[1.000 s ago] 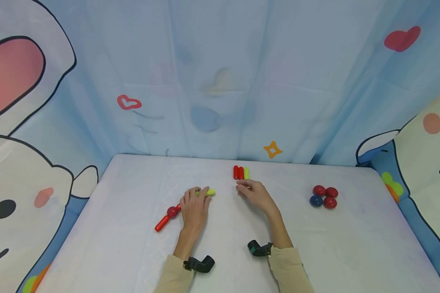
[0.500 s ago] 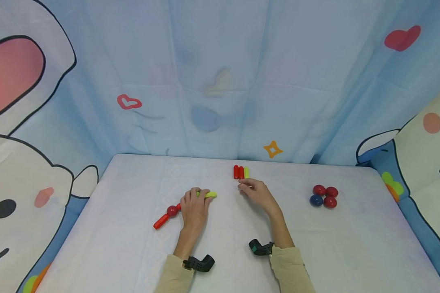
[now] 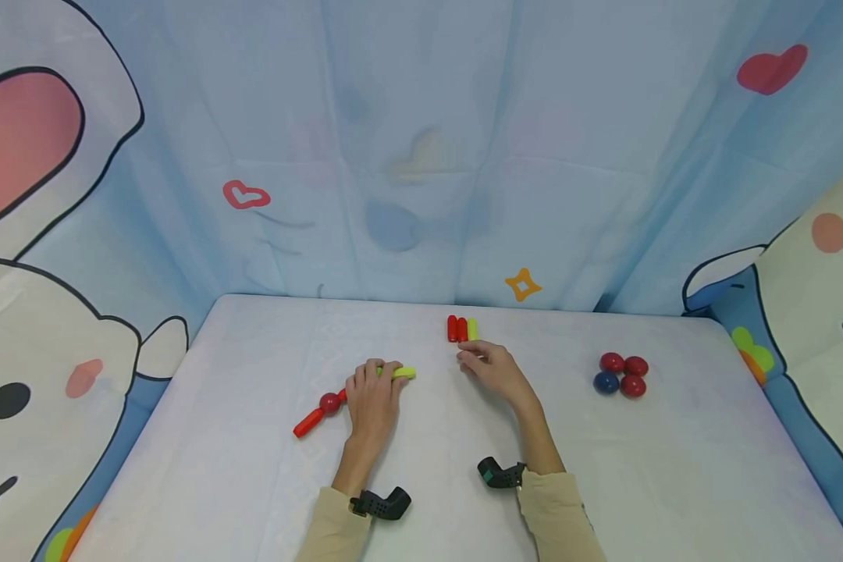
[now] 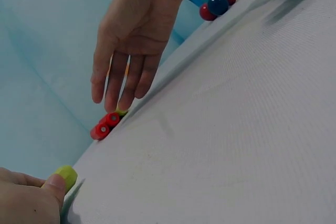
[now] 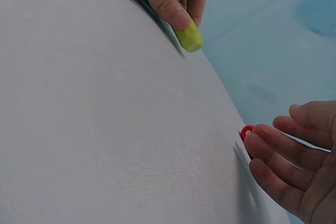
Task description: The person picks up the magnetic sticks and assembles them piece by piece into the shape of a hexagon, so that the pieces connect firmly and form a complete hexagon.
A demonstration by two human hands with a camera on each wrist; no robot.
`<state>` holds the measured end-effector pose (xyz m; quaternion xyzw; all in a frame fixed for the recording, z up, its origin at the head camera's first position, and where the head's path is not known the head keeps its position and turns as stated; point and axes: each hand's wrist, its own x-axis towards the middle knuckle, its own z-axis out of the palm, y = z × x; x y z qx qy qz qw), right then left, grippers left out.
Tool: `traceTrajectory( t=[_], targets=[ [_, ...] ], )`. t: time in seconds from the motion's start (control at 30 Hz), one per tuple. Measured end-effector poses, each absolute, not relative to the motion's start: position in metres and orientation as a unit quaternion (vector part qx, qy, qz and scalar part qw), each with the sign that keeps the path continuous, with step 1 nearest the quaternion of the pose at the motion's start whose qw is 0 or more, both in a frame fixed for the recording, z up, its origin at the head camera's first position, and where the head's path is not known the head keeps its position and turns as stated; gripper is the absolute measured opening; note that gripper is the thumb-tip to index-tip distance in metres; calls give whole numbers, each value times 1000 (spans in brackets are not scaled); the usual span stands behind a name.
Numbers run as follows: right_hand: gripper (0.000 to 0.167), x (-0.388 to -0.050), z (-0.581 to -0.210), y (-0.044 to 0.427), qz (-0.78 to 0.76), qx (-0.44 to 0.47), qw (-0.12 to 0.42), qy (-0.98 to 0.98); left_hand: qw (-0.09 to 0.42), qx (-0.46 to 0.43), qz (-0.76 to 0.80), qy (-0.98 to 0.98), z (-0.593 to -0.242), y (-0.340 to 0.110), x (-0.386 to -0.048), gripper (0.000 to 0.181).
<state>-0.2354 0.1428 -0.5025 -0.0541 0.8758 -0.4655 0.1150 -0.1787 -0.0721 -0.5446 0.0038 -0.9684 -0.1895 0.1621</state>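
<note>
Head — left fingers (image 3: 371, 370) round yellow stick (image 3: 406, 373)

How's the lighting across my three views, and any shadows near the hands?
Head: brightest, only soft shadows; left wrist: dimmer, dark shadow beside the green stick; right wrist: dimmer too, shadows beside the left hand and right hand.

The left hand (image 3: 375, 402) lies back upward, its fingers curled down in a grip and its thumb (image 5: 170, 13) bearing in from their right side, while the left forearm (image 3: 355, 465) runs back behind those fingers. The right hand (image 3: 493, 370) hangs to the right of the left fingertips and slightly ahead of them, palm turned inward, fingers (image 4: 116, 77) nearly straight and slightly spread; the right forearm (image 3: 541, 443) slants back and rightward from them
</note>
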Motion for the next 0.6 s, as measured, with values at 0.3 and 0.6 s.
traceTrajectory(
  t=[0.3,0.6],
  targets=[
    [38,-233,-498,144,-462,-59,103,879,168,5,-195,-966,-545,-72,-178,29],
    [34,-223,-484,158,-451,-110,67,883,166,1,-199,-966,-542,-72,-176,30]
  ],
)
